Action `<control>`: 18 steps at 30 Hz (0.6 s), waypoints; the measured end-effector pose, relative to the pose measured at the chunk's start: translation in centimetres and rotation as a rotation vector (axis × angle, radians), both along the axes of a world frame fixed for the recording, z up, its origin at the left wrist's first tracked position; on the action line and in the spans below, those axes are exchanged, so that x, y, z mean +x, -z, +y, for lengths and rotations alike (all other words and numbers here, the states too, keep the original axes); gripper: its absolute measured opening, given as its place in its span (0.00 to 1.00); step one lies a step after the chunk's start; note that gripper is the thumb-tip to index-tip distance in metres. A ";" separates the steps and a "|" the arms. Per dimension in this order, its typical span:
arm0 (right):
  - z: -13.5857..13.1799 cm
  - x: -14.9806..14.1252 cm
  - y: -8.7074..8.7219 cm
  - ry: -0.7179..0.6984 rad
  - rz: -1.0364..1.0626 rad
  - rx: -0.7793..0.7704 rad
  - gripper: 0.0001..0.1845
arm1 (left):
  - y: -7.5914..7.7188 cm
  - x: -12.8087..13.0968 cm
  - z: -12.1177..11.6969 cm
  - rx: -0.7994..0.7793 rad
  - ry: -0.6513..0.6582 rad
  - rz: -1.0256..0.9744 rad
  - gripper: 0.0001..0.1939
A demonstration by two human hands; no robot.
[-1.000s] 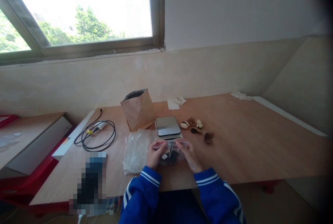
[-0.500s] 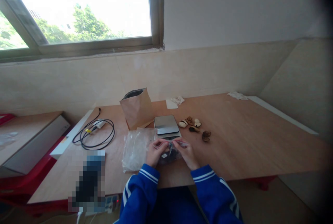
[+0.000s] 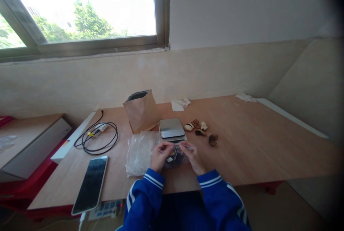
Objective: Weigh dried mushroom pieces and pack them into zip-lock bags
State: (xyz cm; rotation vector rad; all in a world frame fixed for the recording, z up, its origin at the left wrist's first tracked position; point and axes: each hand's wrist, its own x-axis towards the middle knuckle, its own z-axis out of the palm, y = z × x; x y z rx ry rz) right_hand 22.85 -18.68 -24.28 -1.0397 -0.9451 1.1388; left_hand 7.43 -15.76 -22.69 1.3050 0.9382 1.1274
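Observation:
Both my hands pinch the top edge of a clear zip bag (image 3: 176, 159) with dark contents and a small white piece inside. My left hand (image 3: 161, 154) grips the bag's left top corner, and my right hand (image 3: 192, 154) grips the right one. Just beyond the bag sits a digital scale (image 3: 171, 128) with a bare metal plate. Left of my left hand lies a stack of clear plastic bags (image 3: 141, 154). Several dried, dark and pale pieces, perhaps mushrooms (image 3: 200, 133), rest on the table right of the scale.
A brown paper bag (image 3: 141, 111) stands open behind the plastic bags. At the left lie a coiled black cable (image 3: 115, 141) and a phone (image 3: 91, 184) on the wooden table (image 3: 255, 145). Crumpled white tissue (image 3: 184, 102) lies by the wall. A power strip (image 3: 109, 209) hangs below the front edge.
My hands stay at the bag's top edge, with the fingers shifted only slightly. The rest of the table stands as before.

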 end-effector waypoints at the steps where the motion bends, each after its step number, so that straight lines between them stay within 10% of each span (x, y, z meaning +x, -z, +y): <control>1: 0.0 0.0 0.0 0.010 -0.007 0.006 0.16 | 0.0 0.0 0.0 0.003 0.005 0.002 0.14; 18: 0.4 -0.1 0.9 -0.011 -0.087 0.051 0.15 | 0.4 0.0 0.1 0.020 -0.032 0.043 0.13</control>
